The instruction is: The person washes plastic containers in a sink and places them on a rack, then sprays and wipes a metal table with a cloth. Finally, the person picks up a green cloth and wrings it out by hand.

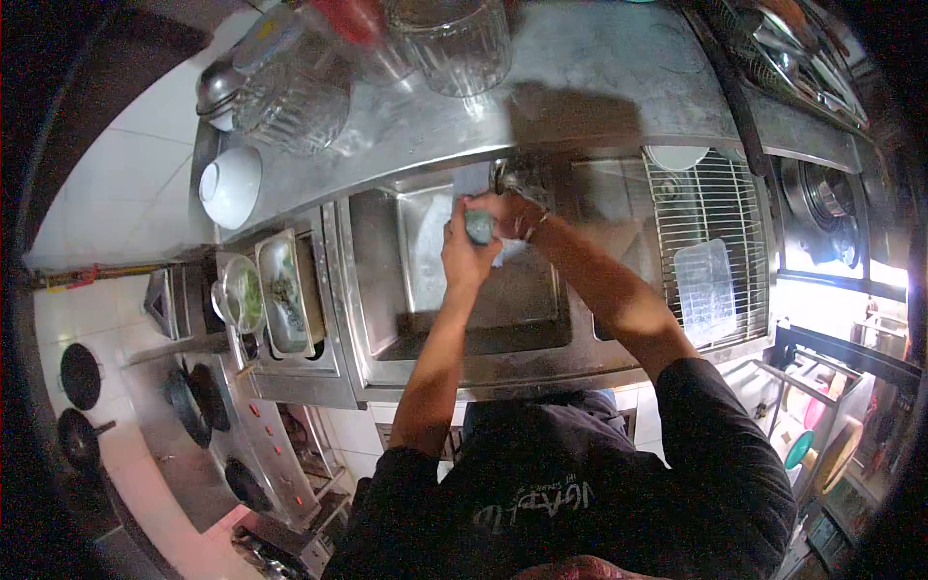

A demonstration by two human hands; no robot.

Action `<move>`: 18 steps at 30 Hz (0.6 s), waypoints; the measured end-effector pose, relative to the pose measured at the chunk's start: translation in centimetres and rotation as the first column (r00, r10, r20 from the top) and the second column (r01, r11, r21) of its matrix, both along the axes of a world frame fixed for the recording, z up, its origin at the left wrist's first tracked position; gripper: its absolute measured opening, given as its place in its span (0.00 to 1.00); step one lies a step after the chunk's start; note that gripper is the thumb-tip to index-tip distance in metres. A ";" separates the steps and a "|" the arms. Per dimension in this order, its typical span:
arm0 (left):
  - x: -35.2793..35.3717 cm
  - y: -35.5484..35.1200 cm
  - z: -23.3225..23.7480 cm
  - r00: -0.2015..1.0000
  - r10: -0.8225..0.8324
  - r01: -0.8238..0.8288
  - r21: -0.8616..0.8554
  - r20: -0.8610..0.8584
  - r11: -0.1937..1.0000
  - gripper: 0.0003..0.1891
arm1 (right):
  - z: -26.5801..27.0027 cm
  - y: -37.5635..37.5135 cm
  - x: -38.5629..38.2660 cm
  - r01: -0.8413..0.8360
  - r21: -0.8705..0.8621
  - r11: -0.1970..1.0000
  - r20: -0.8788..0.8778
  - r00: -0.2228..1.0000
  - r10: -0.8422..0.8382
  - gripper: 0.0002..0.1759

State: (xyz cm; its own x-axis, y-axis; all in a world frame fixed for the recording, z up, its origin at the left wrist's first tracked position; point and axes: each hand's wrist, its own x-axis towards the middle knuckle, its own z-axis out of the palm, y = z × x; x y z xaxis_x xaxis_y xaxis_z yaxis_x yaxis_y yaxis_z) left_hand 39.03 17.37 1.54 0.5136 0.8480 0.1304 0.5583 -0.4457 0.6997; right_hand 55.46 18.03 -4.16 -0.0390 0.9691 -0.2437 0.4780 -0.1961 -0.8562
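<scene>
Over the sink basin (512, 307), my left hand (466, 259) is closed around a small grey-green rounded thing (478, 227), whose kind I cannot make out. My right hand (507, 211) meets it at the far side, close to the metal tap (507, 176). Its fingers are blurred and partly hidden, so their grip does not show. Below and left of the hands, a whitish patch (425, 259), perhaps water or foam, lies in the basin.
A steel shelf (609, 58) runs behind the sink, with glass jars (452, 48) and a white bowl (232, 188) on it. To the right, a wire rack (749, 222) bears a clear plastic container (705, 290). A steel food pan (290, 309) stands left.
</scene>
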 end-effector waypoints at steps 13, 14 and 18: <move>-7.4 -1.4 -3.5 0.994 0.019 0.025 -0.392 0.108 0.920 0.55 | -16.4 2.4 -1.6 0.402 0.383 0.831 -0.895 0.386 0.226 0.34; -6.4 -0.1 -3.1 0.954 0.215 -0.024 -0.658 0.211 0.752 0.56 | -11.3 0.6 -3.5 0.281 0.265 0.922 -0.850 0.519 0.086 0.33; -2.6 4.3 3.3 0.902 0.423 -0.311 -0.807 -0.084 0.502 0.47 | 3.2 -5.5 -8.9 -0.186 0.079 0.979 0.206 0.964 0.166 0.25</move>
State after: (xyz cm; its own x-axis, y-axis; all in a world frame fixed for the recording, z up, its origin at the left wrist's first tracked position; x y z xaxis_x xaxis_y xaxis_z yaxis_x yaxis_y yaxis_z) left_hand 36.42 21.69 4.82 0.1610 0.7414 -0.6514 0.4331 0.5400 0.7217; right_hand 46.58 12.54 -0.92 -0.1717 0.9705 -0.1692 0.6585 -0.0146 -0.7525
